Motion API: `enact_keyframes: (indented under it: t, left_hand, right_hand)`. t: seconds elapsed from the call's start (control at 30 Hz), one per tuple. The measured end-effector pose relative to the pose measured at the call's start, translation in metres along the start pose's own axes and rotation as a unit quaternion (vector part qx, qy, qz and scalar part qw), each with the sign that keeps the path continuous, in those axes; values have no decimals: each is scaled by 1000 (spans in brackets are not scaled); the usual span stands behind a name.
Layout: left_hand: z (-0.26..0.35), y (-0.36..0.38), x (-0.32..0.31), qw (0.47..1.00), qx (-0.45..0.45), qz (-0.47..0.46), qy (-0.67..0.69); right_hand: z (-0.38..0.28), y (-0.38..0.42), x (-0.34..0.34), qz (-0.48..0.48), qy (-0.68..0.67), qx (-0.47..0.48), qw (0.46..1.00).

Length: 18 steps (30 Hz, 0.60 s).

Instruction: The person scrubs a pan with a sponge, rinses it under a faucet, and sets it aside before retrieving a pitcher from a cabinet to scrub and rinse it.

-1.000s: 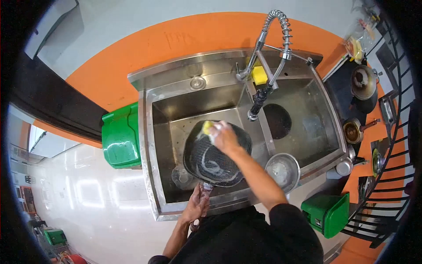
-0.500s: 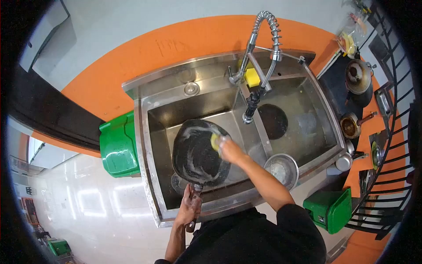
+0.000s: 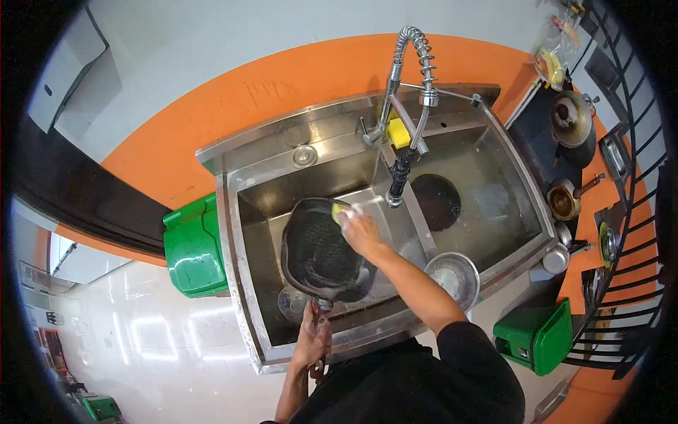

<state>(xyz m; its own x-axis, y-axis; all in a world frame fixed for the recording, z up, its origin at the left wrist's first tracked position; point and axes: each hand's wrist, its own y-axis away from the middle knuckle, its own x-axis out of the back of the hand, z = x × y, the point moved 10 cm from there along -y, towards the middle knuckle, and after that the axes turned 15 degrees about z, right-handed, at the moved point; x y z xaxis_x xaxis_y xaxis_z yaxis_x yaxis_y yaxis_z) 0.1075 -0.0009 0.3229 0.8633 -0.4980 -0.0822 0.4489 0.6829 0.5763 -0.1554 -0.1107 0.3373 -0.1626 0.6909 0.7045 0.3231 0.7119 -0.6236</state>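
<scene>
A black pan with streaks of suds is tilted over the left basin of the steel sink. Its handle is in my left hand, fingers wrapped round it near the sink's front edge. My right hand presses a yellow-green sponge on the pan's upper right rim; the fingers partly cover the sponge. A metal bowl with whitish liquid rests at the front of the divider, beside my right forearm.
A spring faucet rises behind the divider, its nozzle hanging over it, near a yellow sponge. Water and a dark round object are in the right basin. Green bins flank the sink. Used pans stand at right.
My right hand has moved with the sponge up and slightly left to the pan's upper rim. The pan is tilted a little differently, and the whole view has shifted slightly.
</scene>
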Motion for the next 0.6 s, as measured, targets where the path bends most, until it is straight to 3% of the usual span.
enact_keyframes:
  t: [0.03, 0.1, 0.17, 0.2, 0.27, 0.37, 0.4, 0.47, 0.53, 0.6]
  left_hand:
    - [2, -1, 2, 1000, 1, 6, 16]
    - [0, -3, 7, 1000, 5, 1, 15]
    - [-5, -8, 10, 1000, 11, -3, 15]
    - [-10, -13, 9, 999, 26, -12, 36]
    - [-11, -16, 4, 997, 40, -24, 55]
    - [-15, -16, 3, 999, 37, 3, -13]
    - [-14, -18, 3, 999, 0, 5, -47]
    - [-14, -8, 4, 996, -32, 14, -84]
    - [2, 1, -5, 990, -96, 15, -100]
    - [8, 5, -1, 988, -84, 31, -128]
  right_hand:
    - [3, 8, 8, 4, 1, 2, 1000]
    - [20, 52, -16, -217, 13, -81, 973]
    - [-2, 77, -20, -149, -207, -22, 967]
    - [-26, 79, -11, -224, -203, -58, 952]
    - [-70, 92, -14, -258, -280, -51, 923]
    - [-115, 60, 4, -84, -323, 9, 943]
    - [-113, 45, 5, -26, -324, 22, 945]
    - [-90, 2, 0, -9, -263, 12, 965]
    - [-53, -34, 17, 71, -187, -44, 979]
    - [-60, -35, 25, 90, -204, -59, 973]
